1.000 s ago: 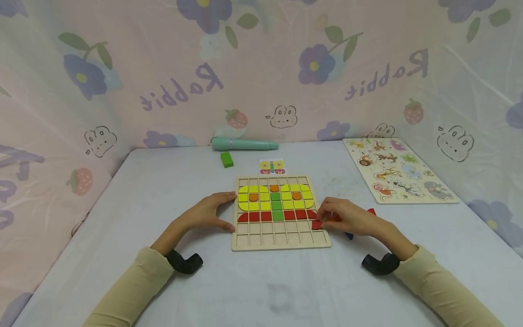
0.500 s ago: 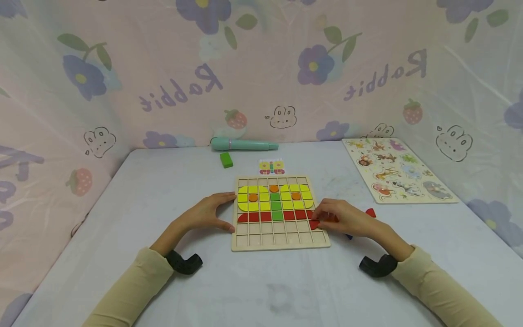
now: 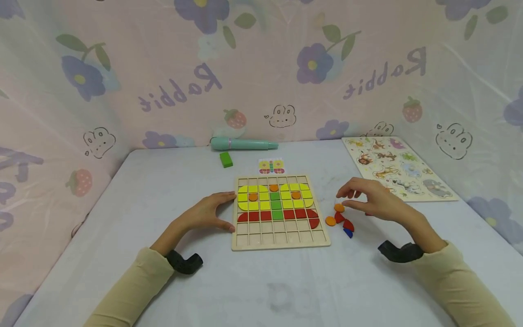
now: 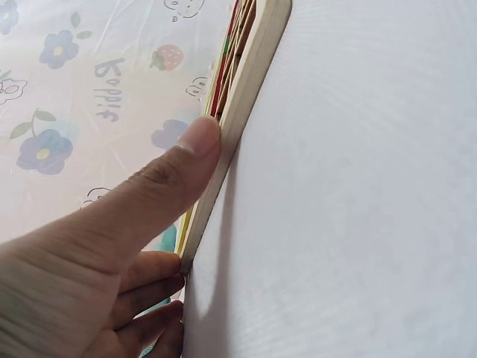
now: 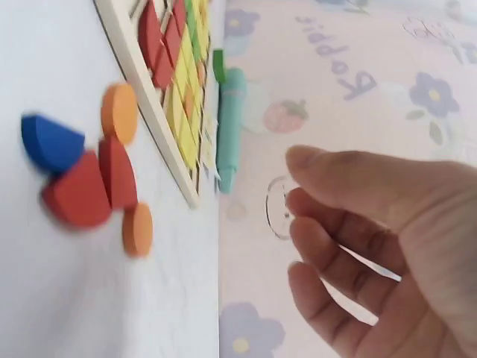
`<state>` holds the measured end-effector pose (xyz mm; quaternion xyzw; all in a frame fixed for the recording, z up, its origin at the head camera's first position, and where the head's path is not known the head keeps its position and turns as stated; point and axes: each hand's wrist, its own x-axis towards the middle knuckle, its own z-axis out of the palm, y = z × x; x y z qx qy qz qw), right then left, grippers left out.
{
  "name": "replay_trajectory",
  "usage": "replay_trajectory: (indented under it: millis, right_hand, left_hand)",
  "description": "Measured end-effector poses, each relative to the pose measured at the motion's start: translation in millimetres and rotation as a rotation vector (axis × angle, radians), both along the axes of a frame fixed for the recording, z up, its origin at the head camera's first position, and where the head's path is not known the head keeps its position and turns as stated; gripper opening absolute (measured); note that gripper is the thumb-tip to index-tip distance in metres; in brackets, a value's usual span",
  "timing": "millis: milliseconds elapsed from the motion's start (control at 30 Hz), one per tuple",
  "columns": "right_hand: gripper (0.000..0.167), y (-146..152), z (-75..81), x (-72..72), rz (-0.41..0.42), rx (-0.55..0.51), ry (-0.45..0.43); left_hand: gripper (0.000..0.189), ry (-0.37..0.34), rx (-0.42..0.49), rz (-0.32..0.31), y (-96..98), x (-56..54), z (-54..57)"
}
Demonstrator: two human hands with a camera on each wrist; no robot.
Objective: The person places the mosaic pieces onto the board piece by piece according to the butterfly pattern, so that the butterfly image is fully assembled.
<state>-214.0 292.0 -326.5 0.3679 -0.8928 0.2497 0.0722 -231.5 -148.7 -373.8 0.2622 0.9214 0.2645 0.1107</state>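
A wooden grid board lies on the table, holding yellow, orange, green and red pieces in its cells. Its left edge is touched by the thumb and fingertips of my left hand, with the fingers fairly straight. At the board's right edge, a rounded red piece sits below the red row. My right hand hovers above the loose pieces, fingers loosely bent and holding nothing. Under and beside it are two orange discs, red quarter-round pieces and a blue piece. Part of another red piece shows under the hand.
Behind the board lies a small butterfly pattern card. A green block and a teal microphone-shaped pen are farther back. An animal puzzle board occupies the back right, partly behind the right hand. A patterned curtain surrounds the table.
My right hand has let go of the red piece, now in a right-hand cell, and moved right and back above the loose pieces. My left hand has stayed at the board's edge.
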Motion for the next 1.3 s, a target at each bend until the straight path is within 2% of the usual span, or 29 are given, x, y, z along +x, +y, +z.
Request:
replay_trajectory:
  millis: [100, 167, 500, 767, 900, 1133, 1233, 1300]
  right_hand:
    - [0.029, 12.7, 3.5, -0.2, -0.026, 0.018, 0.034]
    - [0.029, 18.7, 1.5, -1.1, -0.033, 0.032, 0.022]
    - [0.028, 24.5, -33.3, -10.7, -0.025, 0.048, -0.160]
    - [0.031, 19.1, -45.7, -15.9, 0.031, 0.000, -0.175]
    - [0.027, 18.5, -47.6, -17.6, 0.041, 0.000, -0.165]
    - [0.023, 12.1, -43.1, -16.8, -0.011, 0.011, -0.163]
    - [0.023, -1.0, -38.1, -12.7, 0.020, -0.031, -0.150]
    - [0.023, -13.8, -35.2, -8.6, 0.070, -0.055, -0.138]
  left_hand:
    - [0.098, -0.001, -0.001, 0.003, -0.6, 0.0, 0.7]
    - [0.098, -0.003, -0.003, 0.007, -1.2, 0.2, 1.3]
    - [0.097, -0.006, -0.001, 0.005, -1.8, 0.1, 2.0]
    - [0.097, 0.008, -0.009, 0.002, -0.8, -0.7, 0.5]
    - [0.097, 0.012, -0.008, -0.003, -0.8, -0.1, 1.7]
    - [0.096, 0.019, -0.007, -0.012, -0.4, 0.9, 3.3]
    - [0.096, 0.015, -0.002, -0.012, -0.7, 1.3, 2.5]
    - [0.096, 0.014, 0.000, -0.014, -1.0, 1.7, 2.3]
